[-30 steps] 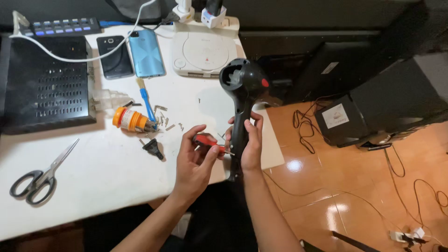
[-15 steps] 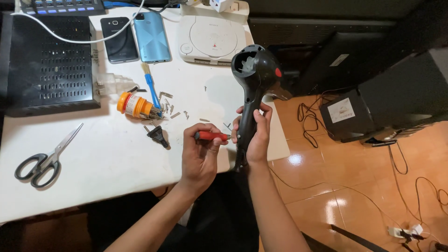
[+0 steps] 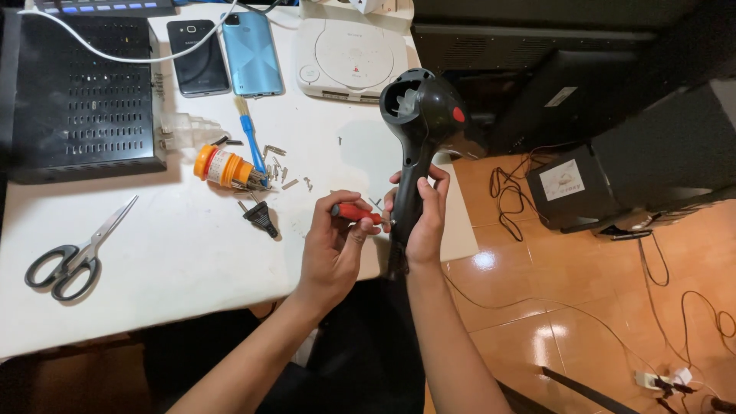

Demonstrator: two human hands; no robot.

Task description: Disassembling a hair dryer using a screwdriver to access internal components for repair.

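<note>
A black hair dryer (image 3: 420, 123) with a red button stands upright over the table's right edge, its open barrel facing up-left. My right hand (image 3: 426, 215) grips its handle. A red-handled screwdriver (image 3: 356, 213) is held in my left hand (image 3: 333, 245), and its tip touches the handle's left side. Several small screws (image 3: 287, 180) lie scattered on the white table (image 3: 176, 253) just left of my hands. A black plug piece (image 3: 261, 218) lies near them.
An orange-capped bottle (image 3: 218, 165), a blue brush (image 3: 251, 142), scissors (image 3: 73, 257), a black vented box (image 3: 80, 96), two phones (image 3: 226, 54) and a white round-lidded console (image 3: 353, 57) lie on the table. Black boxes (image 3: 606, 176) and cables (image 3: 675, 307) cover the orange tiled floor.
The view has drifted slightly. Both hands keep the same grip, with the screwdriver still at the dryer's handle.
</note>
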